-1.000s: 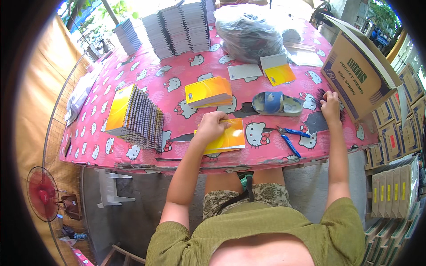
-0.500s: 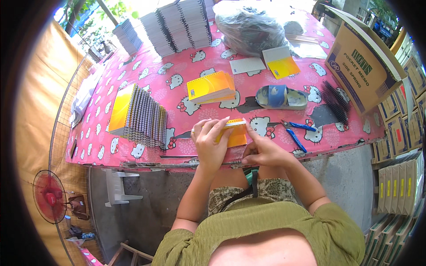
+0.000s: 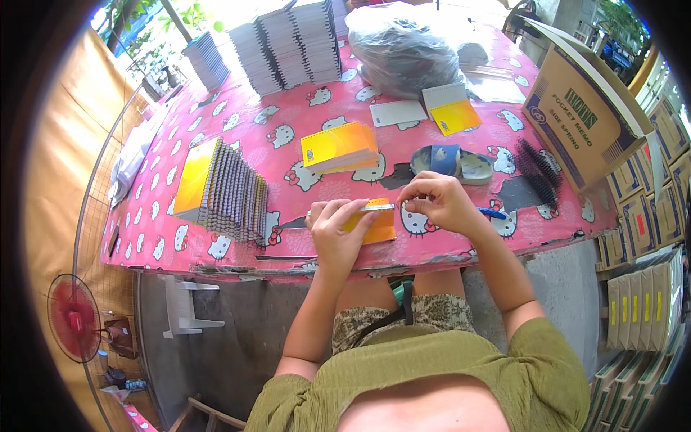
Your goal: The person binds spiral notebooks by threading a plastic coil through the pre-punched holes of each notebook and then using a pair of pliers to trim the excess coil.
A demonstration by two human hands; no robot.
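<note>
My left hand grips a small memo pad with a yellow-orange cover, near the table's front edge. Its punched edge faces up and away from me. Just off the pad's right end is my right hand, raised, thumb and fingers pinched together; whatever they hold is too small to make out. Part of a blue-handled tool, pliers or cutters, shows beside my right wrist. Beyond that hand lies a blue patterned slipper. A bundle of black spiral coils rests farther right.
On the pink table, spiral-bound memo pads are stacked at left, and loose yellow covers with pages lie mid-table. Tall notebook stacks and a plastic bag stand at the back. An open carton sits at right.
My right hand has lifted off the pad's right end and moved up and right, fingers now pinched, covering much of the blue-handled tool. My left hand still holds the pad.
</note>
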